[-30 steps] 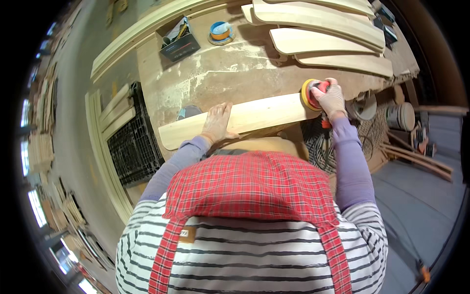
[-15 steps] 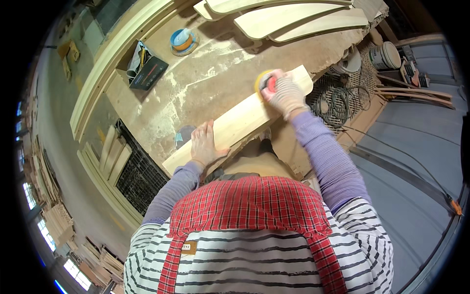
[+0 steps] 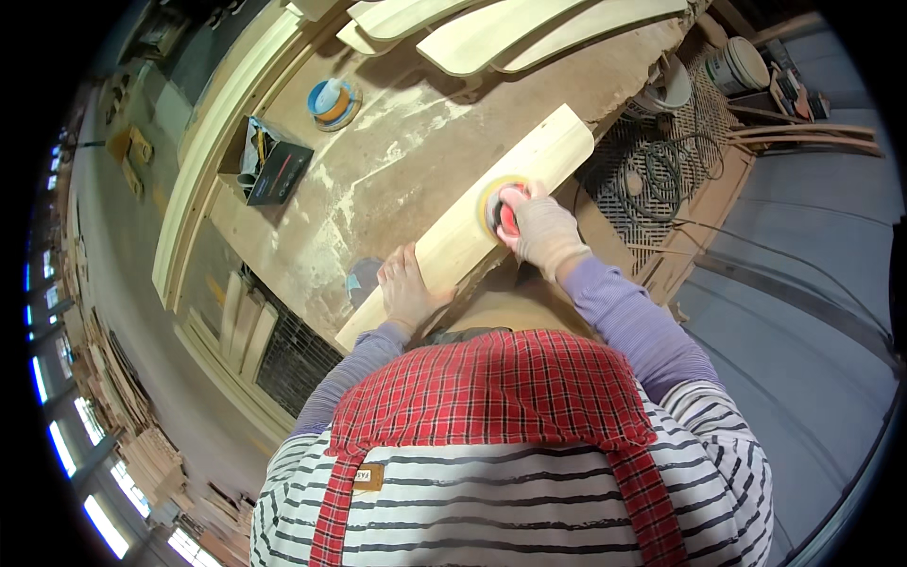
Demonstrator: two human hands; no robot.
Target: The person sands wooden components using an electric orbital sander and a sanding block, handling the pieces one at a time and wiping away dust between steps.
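A long pale wooden board [image 3: 453, 236] with rounded corners at its far end lies slantwise along the near edge of the workbench. My right hand [image 3: 546, 231], in a light knit glove, grips a round hand-held sander [image 3: 493, 210] with a yellowish rim and a red and black body. The sander rests on the middle of the board. Toward the near left end, my left hand [image 3: 408, 287] presses on the board with its fingers stretched out and the thumb spread along the near edge. Next to the left fingertips, a dark round disc [image 3: 364, 282] lies on the bench.
More shaped boards [image 3: 491, 38] are stacked at the far side of the workbench [image 3: 378, 180]. A blue and orange tape roll [image 3: 332, 100] and a dark open box [image 3: 274, 170] sit to the left. On the right are buckets [image 3: 737, 66] and a coiled hose [image 3: 666, 175] over a grating.
My right hand has drawn the sander back along the board, from near its far end toward the middle. The left hand stays pressed on the board. The whole view has shifted slightly.
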